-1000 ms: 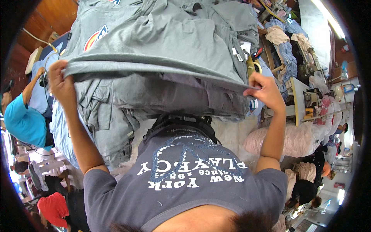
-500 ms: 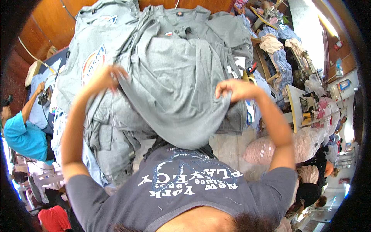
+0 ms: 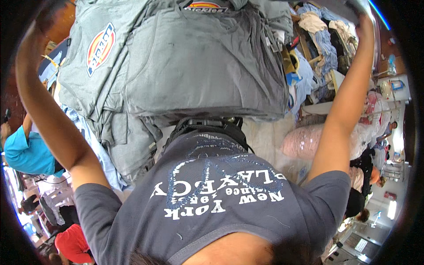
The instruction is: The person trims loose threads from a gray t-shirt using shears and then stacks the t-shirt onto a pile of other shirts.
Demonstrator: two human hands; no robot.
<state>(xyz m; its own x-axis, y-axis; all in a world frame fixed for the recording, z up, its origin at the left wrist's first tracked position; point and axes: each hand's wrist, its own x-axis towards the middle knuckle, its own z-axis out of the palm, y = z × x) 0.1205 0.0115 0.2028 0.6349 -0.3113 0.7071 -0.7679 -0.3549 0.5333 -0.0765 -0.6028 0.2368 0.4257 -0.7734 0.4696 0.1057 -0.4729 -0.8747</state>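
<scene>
Both my arms are raised and spread wide. My right hand [image 3: 364, 27], at the upper right rim, is closed on the edge of a grey T-shirt [image 3: 338, 8], most of which lies out of view above. My left hand [image 3: 43, 20] is at the upper left rim, dark and blurred, and its fingers cannot be made out. Between my arms a stack of grey T-shirts [image 3: 198, 66] lies flat in front of my waist. Beside it on the left is another grey T-shirt [image 3: 117, 48] with a coloured print.
More grey garments [image 3: 128, 141] hang off the near left edge. A person in a turquoise shirt [image 3: 28, 150] is at the left. A wrapped pink bundle [image 3: 302, 143] stands at the right, with heaps of blue and beige clothing [image 3: 324, 44] beyond it.
My hands have swung up and outward from the middle to the upper rims. The grey T-shirt that hung between them has lifted away, uncovering the flat stack.
</scene>
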